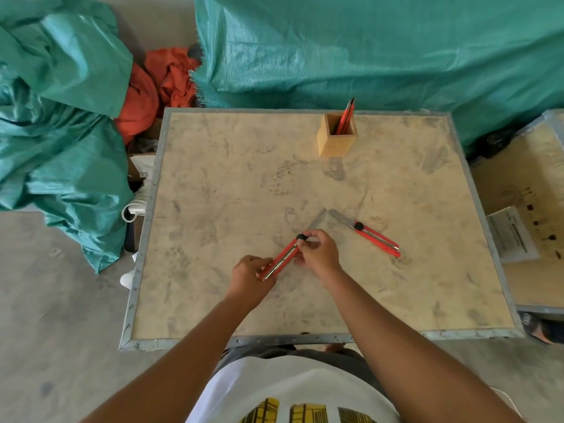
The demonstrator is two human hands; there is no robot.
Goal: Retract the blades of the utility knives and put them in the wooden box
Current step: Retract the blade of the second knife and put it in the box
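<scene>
Both hands on one red utility knife (pixel 282 259), held just above the bench (pixel 213 209) near its front-centre. Left hand (pixel 248 277) is curled round the butt end of the handle, fingers wrapped, thumb side up. Right hand (pixel 319 254) is closed narrow at the other end: thumb & forefinger pinch the black slider knob (pixel 301 237), remaining fingers tucked beside the handle. Knife runs diagonal, butt low-left, blade end up-right. Its blade (pixel 317 218) is out, long grey strip reaching away from the knob toward bench centre.

2nd red utility knife (pixel 370 235) lies flat on the bench just right of the right hand, not touched. Blade also extended, pointing up-left; the 2 blade tips nearly meet, forming a peak. Its black knob sits near the blade end of the handle.

Wooden box (pixel 335 140) stands upright at the far side of the bench, right of centre, well apart from both hands. Open top, w/ red knives (pixel 346 116) already standing in it, leaning right; can't tell exact count.

Bench top is scuffed plywood w/ metal edging. Green tarps (pixel 366 47) behind and to the left, orange cloth (pixel 155 87) between them.
</scene>
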